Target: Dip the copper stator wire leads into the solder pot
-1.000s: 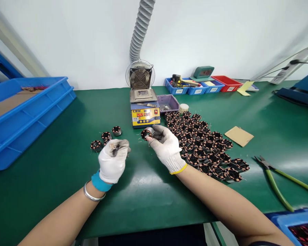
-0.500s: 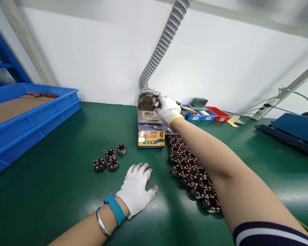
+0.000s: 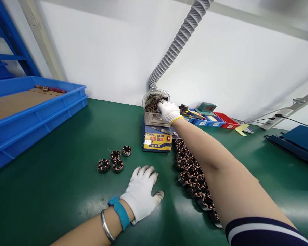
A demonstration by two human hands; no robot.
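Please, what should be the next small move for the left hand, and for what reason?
I would probably slide the left hand toward the nearest wound ring. This hand lies open on the table, and that ring is the closest of four loose ones. The right hand seems busy above the machine; its grip is unclear.

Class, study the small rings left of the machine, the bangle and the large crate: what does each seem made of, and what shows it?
Small rings: probably metal bodies with copper windings, judging by grey sides and orange-brown coils.
Bangle: polished metal, given its bright highlights.
Large crate: smooth, probably moulded plastic, evenly blue with ribbed walls.
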